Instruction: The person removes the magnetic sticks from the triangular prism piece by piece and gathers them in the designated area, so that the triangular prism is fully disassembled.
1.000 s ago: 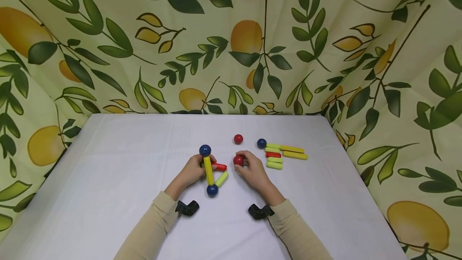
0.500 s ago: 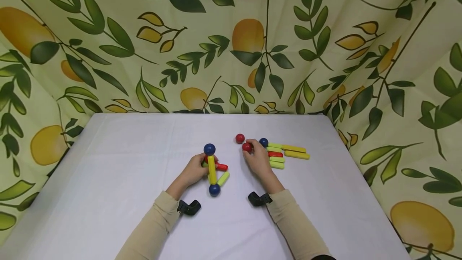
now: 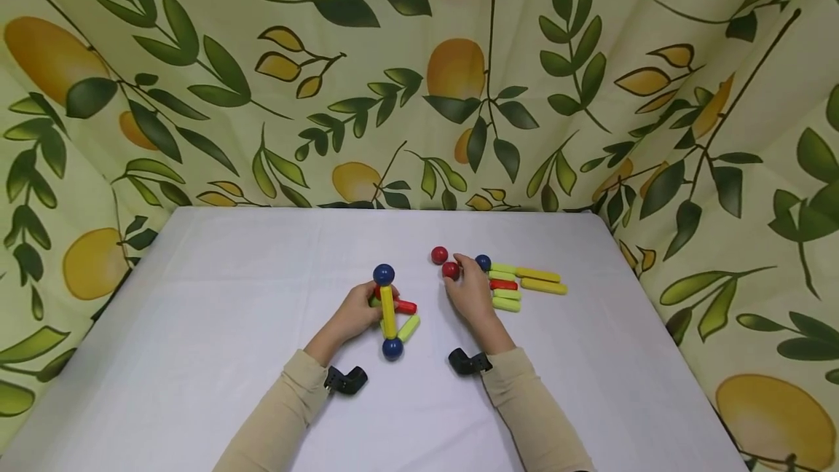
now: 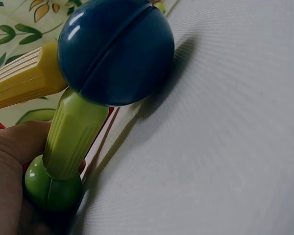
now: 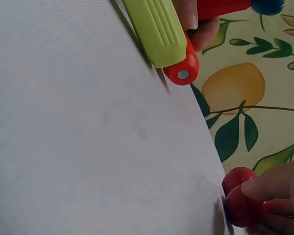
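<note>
My left hand (image 3: 354, 311) grips a built figure of magnetic rods and balls around its left side, near a green ball (image 4: 54, 188) with a lime rod (image 4: 76, 134) joined to it. A yellow rod (image 3: 389, 312) on the figure links an upper blue ball (image 3: 384, 274) and a lower blue ball (image 3: 392, 349). A red rod (image 3: 406, 307) and a second lime rod (image 3: 409, 328) stick out to the right. My right hand (image 3: 473, 294) pinches a red ball (image 3: 450, 270) between thumb and fingers. Just behind it lies another red ball (image 3: 440, 255). My left fingers hide part of the figure.
Right of my right hand lie a loose blue ball (image 3: 483, 262), several short lime rods (image 3: 507, 305), a short red rod (image 3: 503, 285) and two longer yellow rods (image 3: 544, 285). The white-covered table (image 3: 229, 297) meets a leaf-patterned curtain (image 3: 393, 130) at the back.
My right hand has carried the red ball away from the figure, to the right and farther back, beside the other red ball. My left hand stays on the figure, nearly still.
</note>
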The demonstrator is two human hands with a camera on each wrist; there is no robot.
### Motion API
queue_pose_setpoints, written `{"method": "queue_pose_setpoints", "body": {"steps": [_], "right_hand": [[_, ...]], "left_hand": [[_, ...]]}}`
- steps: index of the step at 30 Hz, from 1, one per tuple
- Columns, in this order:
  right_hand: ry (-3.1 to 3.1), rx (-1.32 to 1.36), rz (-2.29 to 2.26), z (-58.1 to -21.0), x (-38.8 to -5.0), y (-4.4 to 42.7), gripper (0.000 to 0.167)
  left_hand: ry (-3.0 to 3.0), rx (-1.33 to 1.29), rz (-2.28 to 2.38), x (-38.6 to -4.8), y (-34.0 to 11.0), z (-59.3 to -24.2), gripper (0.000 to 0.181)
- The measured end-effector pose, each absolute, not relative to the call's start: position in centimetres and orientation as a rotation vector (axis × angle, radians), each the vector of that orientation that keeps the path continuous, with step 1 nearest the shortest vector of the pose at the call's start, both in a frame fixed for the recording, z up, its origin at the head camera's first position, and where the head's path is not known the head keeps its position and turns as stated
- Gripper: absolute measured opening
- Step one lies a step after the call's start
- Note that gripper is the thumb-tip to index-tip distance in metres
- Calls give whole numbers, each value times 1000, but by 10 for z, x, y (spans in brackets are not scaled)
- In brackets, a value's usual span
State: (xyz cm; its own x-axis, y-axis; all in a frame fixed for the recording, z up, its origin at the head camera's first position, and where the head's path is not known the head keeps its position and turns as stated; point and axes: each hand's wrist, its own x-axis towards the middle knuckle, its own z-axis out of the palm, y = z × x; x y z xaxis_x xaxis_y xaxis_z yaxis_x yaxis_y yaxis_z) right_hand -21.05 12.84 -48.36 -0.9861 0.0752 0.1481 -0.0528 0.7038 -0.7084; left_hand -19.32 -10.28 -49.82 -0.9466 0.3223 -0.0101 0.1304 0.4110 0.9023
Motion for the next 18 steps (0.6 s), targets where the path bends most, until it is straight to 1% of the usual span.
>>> {"method": "queue_pose_setpoints", "body": {"steps": [5, 10, 13, 18], "right_hand": [[-2705, 18, 1132, -480, -206, 129, 50], [-2674, 72, 1174, -466, -198, 120, 48], [-2600, 202, 1313, -458, -192, 112, 43], [-2471, 466, 1718, -448, -184, 97, 38]], "left_hand": [[2477, 395, 1557, -192, -103, -499, 25], [2493, 422, 1557, -193, -104, -500, 20], [2496, 429, 1561, -193, -103, -500, 21], [2502, 452, 1564, -193, -102, -500, 24]]}}
